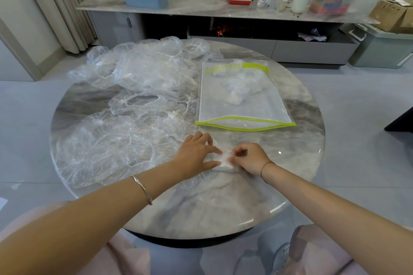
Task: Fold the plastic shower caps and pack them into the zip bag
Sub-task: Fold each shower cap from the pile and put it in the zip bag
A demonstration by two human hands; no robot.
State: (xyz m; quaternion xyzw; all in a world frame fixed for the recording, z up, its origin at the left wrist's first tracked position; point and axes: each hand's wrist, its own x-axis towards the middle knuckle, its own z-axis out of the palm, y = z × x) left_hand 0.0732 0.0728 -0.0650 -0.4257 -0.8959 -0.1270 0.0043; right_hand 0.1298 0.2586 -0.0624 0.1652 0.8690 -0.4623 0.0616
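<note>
Folding one cap [221, 160] on the near middle of the table [201, 207], that's the step in hand. My left hand [196, 152] lies on its left part, fingers fairly straight and spread narrow, pressing the plastic flat. My right hand [250, 158] has its fingers curled, and thumb and fingertips pinch the small bunched white bit between the two hands. The cap looks already narrowed to a small wad, but the plastic is clear, so I can't tell how many folds are in it.

Loose caps [138, 78] are heaped over the left half of the table, a lot of them, unfolded and overlapping. The zip bag [241, 96] lies flat just beyond my hands to the right, its green-edged mouth facing me and apparently open. Folded caps [237, 89] sit inside near the far end, only a few. Judging by that, the task is early on.

Next move as I judge it: finish the fold and press out the air so it doesn't spring open. Then keep the pinch, lift the bag's top lip with the left hand, and slide the wad in deep. Thin slippery film, so it will likely unfold if let go.
</note>
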